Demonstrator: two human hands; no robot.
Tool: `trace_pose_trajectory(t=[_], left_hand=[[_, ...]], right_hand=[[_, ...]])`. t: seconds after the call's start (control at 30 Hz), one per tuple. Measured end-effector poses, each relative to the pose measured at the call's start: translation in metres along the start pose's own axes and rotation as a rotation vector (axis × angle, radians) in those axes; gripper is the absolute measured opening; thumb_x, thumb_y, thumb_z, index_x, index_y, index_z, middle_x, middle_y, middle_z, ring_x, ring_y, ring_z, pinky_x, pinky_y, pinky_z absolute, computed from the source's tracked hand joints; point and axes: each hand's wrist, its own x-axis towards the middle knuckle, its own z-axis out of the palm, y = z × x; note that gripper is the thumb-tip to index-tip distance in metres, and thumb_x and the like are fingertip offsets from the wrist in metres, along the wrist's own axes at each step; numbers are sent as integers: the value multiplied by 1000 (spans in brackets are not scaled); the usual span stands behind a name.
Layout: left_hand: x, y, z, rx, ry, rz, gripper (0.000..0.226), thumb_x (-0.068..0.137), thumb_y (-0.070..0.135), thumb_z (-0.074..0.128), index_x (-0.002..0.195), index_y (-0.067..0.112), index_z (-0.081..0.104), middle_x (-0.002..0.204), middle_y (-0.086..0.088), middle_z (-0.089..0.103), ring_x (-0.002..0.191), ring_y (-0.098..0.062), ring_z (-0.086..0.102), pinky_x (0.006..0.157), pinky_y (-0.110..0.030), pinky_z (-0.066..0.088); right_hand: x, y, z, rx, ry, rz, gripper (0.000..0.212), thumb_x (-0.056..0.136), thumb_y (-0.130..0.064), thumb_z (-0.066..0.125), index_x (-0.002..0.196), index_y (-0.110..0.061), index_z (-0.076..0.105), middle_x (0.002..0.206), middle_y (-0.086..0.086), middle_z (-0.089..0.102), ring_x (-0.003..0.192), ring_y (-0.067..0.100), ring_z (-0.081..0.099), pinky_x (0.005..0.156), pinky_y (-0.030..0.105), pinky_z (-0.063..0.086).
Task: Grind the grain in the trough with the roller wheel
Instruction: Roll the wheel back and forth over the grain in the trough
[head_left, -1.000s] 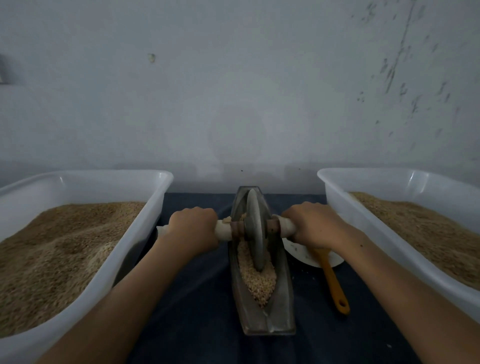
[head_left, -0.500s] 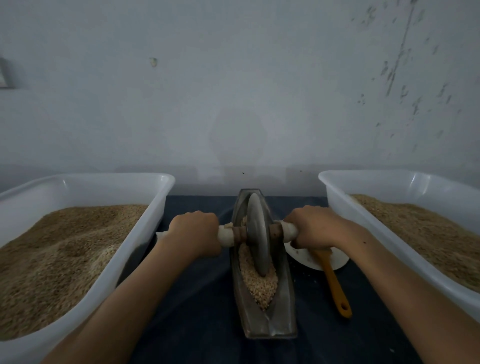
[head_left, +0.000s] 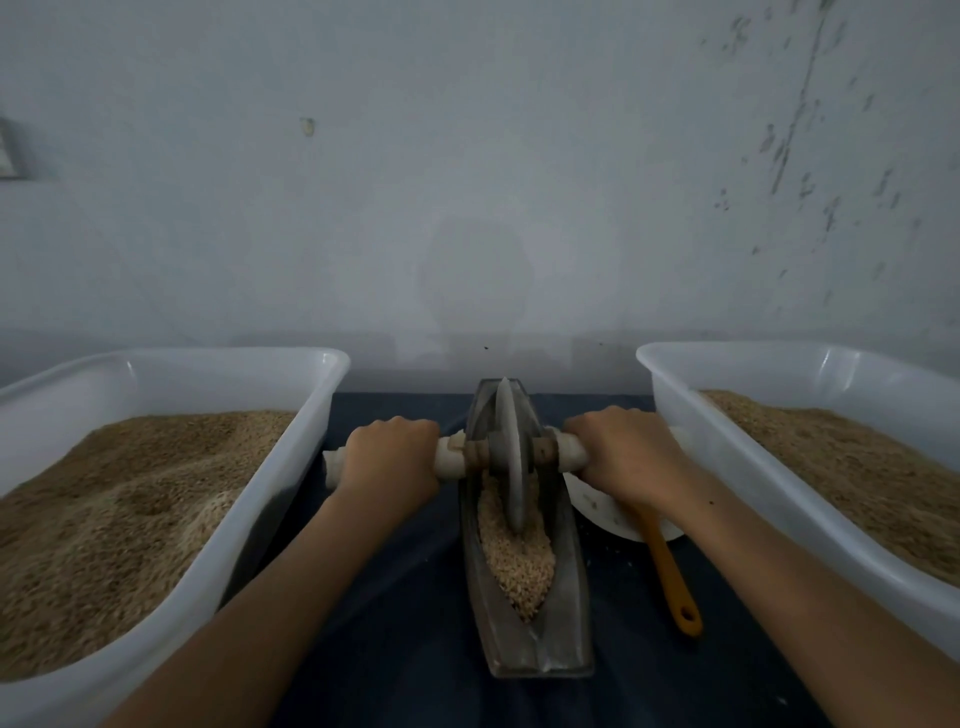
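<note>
Two hands of mine are on the roller wheel (head_left: 511, 457); my left hand (head_left: 390, 457) has its fingers curled over the pale wrapped handle (head_left: 451, 457) on the left of the axle, and my right hand (head_left: 626, 460) grips the matching end on the right, fingers wrapped right round it so that none of them is spread. The wheel stands upright on its edge in the trough (head_left: 524, 545), toward the far half of it, its lower rim sunk into the grain (head_left: 519, 561); the grain lies heaped along the trough's channel from under the wheel down toward the near end, where it thins to a point; the near tip of the trough shows bare metal. The trough runs lengthways away from me on the dark blue worktop (head_left: 395, 597), between my two forearms.

On my left a white plastic tub (head_left: 291, 441) holds a deep mound of tan grain; on my right a second white tub (head_left: 737, 467) holds more of the same; each stands just beside the hand on its side. Just right of the trough a white dish (head_left: 602, 512) lies partly under my right wrist; an orange handle (head_left: 670, 577) slants out of it toward me, its looped end resting on the worktop; what its head looks like I cannot tell, since my hand covers it. A scuffed pale wall (head_left: 467, 182) rises behind everything.
</note>
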Motion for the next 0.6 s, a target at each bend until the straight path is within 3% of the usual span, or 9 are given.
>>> trace_pose_trajectory(t=[0.1,0.27,0.37,0.47,0.6], left_hand=[[2,-2,-3,14,-120,14,20,85,28,59,102,18,58,89,2,58,82,-17,57,70,-28,42],[3,-5,-8,-11,-272,29,33,78,32,68,107,18,58,81,4,51,77,-15,53,74,-29,47],[2,-4,-7,-2,-240,19,30,80,32,66,106,18,59,88,2,58,81,-16,57,74,-28,47],[1,0,-5,13,-134,1,20,85,29,60,102,19,58,95,1,62,87,-18,60,72,-29,43],[-1,3,-2,27,15,-21,14,89,27,54,102,21,55,100,1,62,92,-19,60,69,-29,37]], right_hand=[[0,-1,-9,14,-188,-1,3,86,-26,60,88,-25,58,90,-1,65,83,18,61,67,30,45],[-1,-3,-21,18,-363,14,28,83,-27,67,110,-21,63,91,-1,62,84,16,60,71,30,49],[0,-3,-18,29,-335,22,24,84,-27,66,107,-22,64,93,0,64,85,17,61,72,31,49],[0,-2,-10,30,-202,25,3,87,-26,61,88,-23,60,90,1,65,83,20,62,67,31,45],[-1,-1,2,52,-23,52,5,90,-25,54,85,-23,57,89,-1,64,83,21,62,73,36,50]])
